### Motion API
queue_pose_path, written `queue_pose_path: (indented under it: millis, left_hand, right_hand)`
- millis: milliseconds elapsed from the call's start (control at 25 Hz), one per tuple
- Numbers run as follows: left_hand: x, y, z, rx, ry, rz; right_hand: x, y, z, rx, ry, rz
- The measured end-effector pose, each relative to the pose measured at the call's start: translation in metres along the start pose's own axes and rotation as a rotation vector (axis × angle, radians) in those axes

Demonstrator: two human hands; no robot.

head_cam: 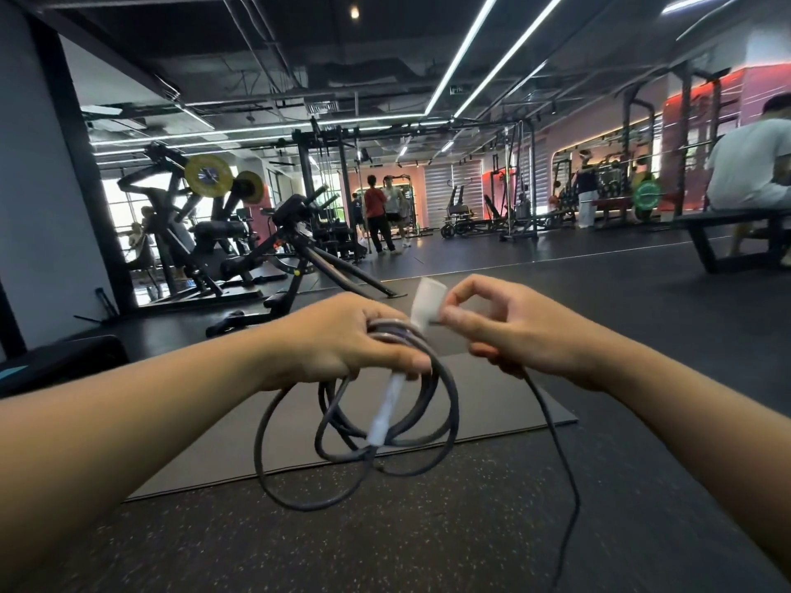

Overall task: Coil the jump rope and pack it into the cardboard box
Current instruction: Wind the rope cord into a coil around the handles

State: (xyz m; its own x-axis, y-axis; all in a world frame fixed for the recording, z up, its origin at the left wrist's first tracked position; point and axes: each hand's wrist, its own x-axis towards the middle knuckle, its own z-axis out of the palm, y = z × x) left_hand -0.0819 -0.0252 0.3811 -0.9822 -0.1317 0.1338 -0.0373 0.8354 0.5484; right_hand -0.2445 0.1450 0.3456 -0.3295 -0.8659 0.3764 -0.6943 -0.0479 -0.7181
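Jump rope (pixel 355 425) hangs in several loose dark loops just below the centre of the frame, gathered at the top in the left hand (pixel 342 340), whose fingers are closed around the bundle and around one white handle (pixel 387 410) that slants down through the loops. The right hand (pixel 509 331), just beside it, pinches the second white handle (pixel 426 303) between thumb and fingertips, and from under that hand a single thin strand runs down to the lower right of the frame. The cord looks smooth, round and rubbery, springy enough that the loops differ in size and splay apart; the handles look like pale, slim plastic tubes. Coiling appears nearly finished: the next move likely calls for bringing the last strand and the second handle into the bundle, keeping a firm hold so the loops do not spring open. No cardboard box is visible, so packing has not begun. Beneath the hands lies a flat, smooth grey mat (pixel 492 404) on a dark speckled rubber floor (pixel 385 541), with gym machines (pixel 205 224) in the upper left.
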Motion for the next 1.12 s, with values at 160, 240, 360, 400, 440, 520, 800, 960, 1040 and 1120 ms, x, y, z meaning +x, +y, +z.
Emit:
queue_pose_path:
  millis: [160,240,360,400,440,520,800,960,1040,1120]
  left_hand:
    - [-0.006,-0.009,-0.006,-0.402,0.391,0.019]
    - [-0.002,-0.01,0.0,-0.622,0.56,0.021]
    - [0.004,-0.002,0.013,-0.86,0.699,0.029]
    - [0.005,0.002,0.017,-0.903,0.712,0.041]
    - [0.006,0.004,0.02,-0.922,0.716,0.05]
    - [0.007,0.006,0.026,-0.905,0.719,0.067]
    - [0.003,-0.016,0.031,-0.812,0.689,-0.048]
    - [-0.005,-0.024,0.025,-0.864,0.545,-0.108]
    - [-0.012,-0.036,0.015,-0.84,0.469,-0.154]
    - [-0.02,-0.04,-0.002,-0.619,0.488,-0.195]
  right_hand:
    - [-0.011,0.02,-0.006,0.191,0.12,0.031]
    - [-0.013,0.026,0.009,0.301,0.128,0.008]
    - [-0.007,0.024,0.046,0.465,0.152,0.021]
    - [-0.004,0.022,0.058,0.539,0.166,0.039]
    - [-0.001,0.019,0.067,0.605,0.189,0.051]
    - [0.002,0.013,0.079,0.681,0.26,0.063]
    - [0.001,0.007,0.084,0.773,0.287,0.046]
    - [-0.001,0.008,0.07,0.608,0.185,0.063]
    - [-0.002,0.01,0.061,0.498,0.146,0.056]
    - [0.0,0.012,0.049,0.348,0.117,0.03]
